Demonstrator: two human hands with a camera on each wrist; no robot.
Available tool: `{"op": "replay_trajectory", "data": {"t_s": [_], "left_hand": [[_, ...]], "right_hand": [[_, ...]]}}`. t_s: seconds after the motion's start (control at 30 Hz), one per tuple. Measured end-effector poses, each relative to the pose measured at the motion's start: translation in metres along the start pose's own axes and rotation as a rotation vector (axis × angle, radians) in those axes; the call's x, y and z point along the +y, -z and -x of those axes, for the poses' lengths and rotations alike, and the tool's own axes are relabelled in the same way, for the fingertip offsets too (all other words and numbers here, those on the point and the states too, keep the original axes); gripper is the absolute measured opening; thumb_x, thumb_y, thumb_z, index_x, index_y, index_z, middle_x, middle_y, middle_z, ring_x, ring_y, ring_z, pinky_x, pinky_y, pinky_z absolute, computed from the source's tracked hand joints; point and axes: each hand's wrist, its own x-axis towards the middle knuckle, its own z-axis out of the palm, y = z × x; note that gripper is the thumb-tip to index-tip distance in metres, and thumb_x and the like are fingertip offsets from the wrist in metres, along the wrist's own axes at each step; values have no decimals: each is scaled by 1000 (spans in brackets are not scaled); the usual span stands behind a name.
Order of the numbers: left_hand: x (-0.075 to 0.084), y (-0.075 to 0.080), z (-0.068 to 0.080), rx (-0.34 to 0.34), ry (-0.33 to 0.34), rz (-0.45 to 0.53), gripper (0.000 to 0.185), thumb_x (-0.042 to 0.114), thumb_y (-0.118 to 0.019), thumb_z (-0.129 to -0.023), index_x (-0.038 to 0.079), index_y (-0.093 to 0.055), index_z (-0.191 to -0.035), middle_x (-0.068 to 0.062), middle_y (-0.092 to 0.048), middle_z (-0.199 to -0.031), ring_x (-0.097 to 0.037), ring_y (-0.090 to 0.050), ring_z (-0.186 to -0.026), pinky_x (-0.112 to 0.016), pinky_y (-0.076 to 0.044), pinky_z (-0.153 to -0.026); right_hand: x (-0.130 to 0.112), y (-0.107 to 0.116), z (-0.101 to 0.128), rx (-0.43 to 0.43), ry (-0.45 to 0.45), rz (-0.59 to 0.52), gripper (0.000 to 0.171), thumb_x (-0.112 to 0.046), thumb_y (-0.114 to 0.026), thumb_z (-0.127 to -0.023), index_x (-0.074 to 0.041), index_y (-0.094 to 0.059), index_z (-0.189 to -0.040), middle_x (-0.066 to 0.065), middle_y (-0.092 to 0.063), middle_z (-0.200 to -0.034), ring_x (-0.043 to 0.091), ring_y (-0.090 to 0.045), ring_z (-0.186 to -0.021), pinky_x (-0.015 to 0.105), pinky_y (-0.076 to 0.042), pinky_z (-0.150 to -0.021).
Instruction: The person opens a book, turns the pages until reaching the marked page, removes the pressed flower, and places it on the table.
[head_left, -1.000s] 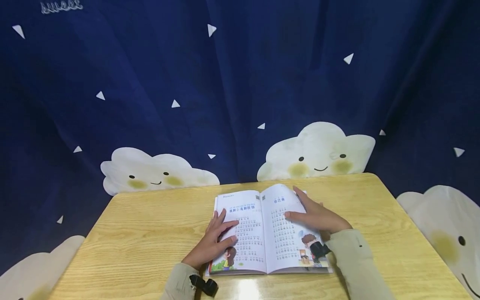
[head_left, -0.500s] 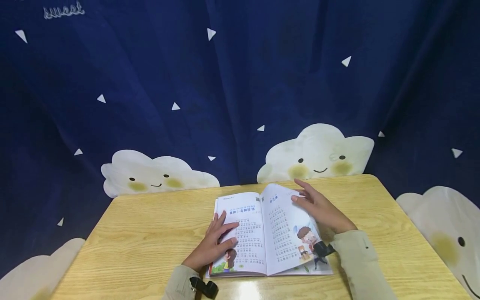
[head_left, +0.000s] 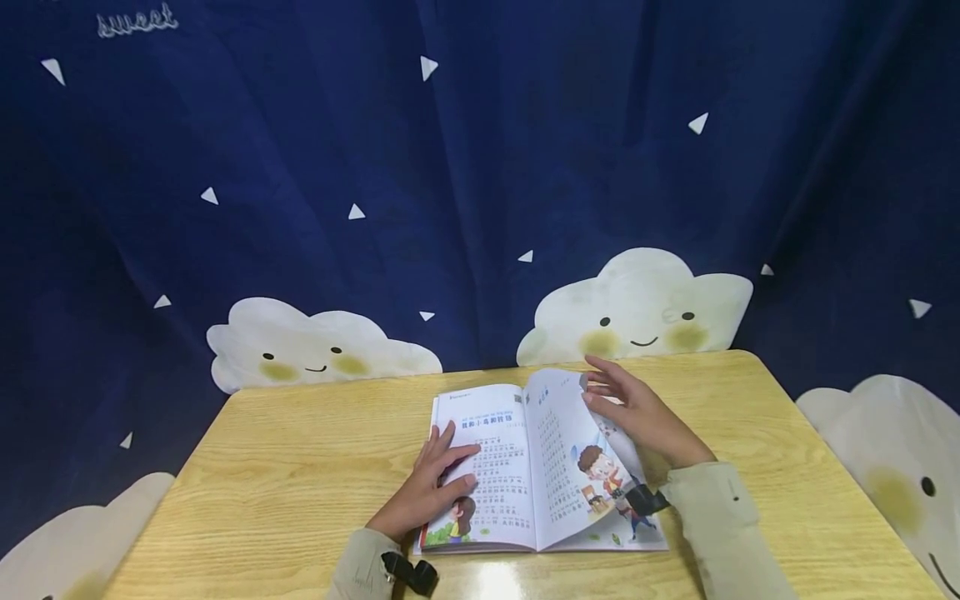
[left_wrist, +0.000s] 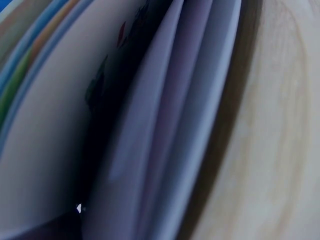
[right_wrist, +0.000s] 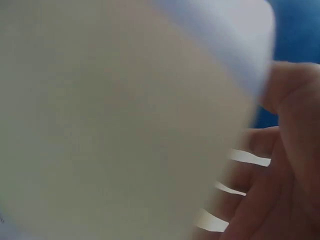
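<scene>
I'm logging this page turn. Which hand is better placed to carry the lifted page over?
Right, probably. The right hand already holds the lifted page at its outer edge, while the left hand lies flat on the book's left page.

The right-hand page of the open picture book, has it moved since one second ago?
Yes. The right-hand page has lifted off the book, its outer edge swinging left toward the spine, raised by the right hand, away from the wooden table's right edge.

The word "sweet" stands in pale cursive on the dark blue curtain, up at 11 o'clock. The open book carries blue Chinese headings and columns of small print, too small to read, plus a QR code.
</scene>
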Motion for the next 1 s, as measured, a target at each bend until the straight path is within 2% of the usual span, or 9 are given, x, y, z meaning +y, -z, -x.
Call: {"op": "replay_trajectory", "data": {"t_s": [0.1,0.2,0.37,0.53,0.63,0.8,0.9,1.0], "left_hand": [[1,0,0,-5,-3,-1,43,37,-63,-93,25,-58,-134,-13,-11,-161,-37,8,-146,-68,3,-108],[3,1,0,-3,-4,-3,42,35,-63,-93,26,-58,-134,-13,-11,-161,-36,9,-146,-67,3,-109],[4,1,1,7,-7,26,41,26,-66,-92,25,-59,-132,-13,-12,-160,-37,8,-146,-68,2,-108],[4,1,1,7,-13,33,42,25,-66,-92,24,-59,-133,-14,-12,-160,-37,8,-146,-68,3,-109],[4,1,2,2,-5,20,42,30,-65,-93,25,-58,-134,-13,-11,-161,-36,9,-146,-67,3,-109],[1,1,2,0,10,13,44,37,-63,-93,25,-58,-135,-11,-10,-161,-35,8,-146,-68,2,-109],[1,1,1,1,13,12,45,38,-63,-93,24,-58,-135,-11,-10,-161,-35,8,-147,-68,1,-109],[2,1,1,2,13,9,45,39,-63,-93,25,-58,-135,-11,-10,-161,-36,7,-146,-69,1,-108]], "right_hand": [[-7,-1,2,6,31,28,72,-29,-66,-93,-14,-28,-152,19,-42,-146,39,-42,-132,55,-38,-103],[-15,-3,3,12,29,94,79,-36,-69,-90,-15,-26,-153,17,-35,-151,39,-39,-134,58,-36,-104],[-24,-7,5,32,-42,233,92,-53,-68,-84,-23,-19,-155,13,-22,-158,41,-31,-138,64,-33,-103],[-33,-12,6,61,-105,329,100,-60,-67,-82,-17,-16,-156,15,-17,-159,43,-21,-142,67,-27,-104],[-37,-18,7,64,-105,364,93,-60,-66,-83,-10,-28,-152,16,-24,-157,41,-23,-142,64,-25,-107],[-46,-34,8,-1,-27,427,68,-59,-64,-85,-6,-60,-128,14,-55,-137,36,-45,-130,56,-37,-104],[-50,-46,8,-72,21,432,61,-58,-62,-87,-6,-67,-119,10,-63,-126,31,-53,-124,52,-41,-101],[-53,-58,9,-140,47,414,57,-56,-60,-89,-7,-68,-118,7,-64,-125,28,-54,-123,50,-42,-101]]}}
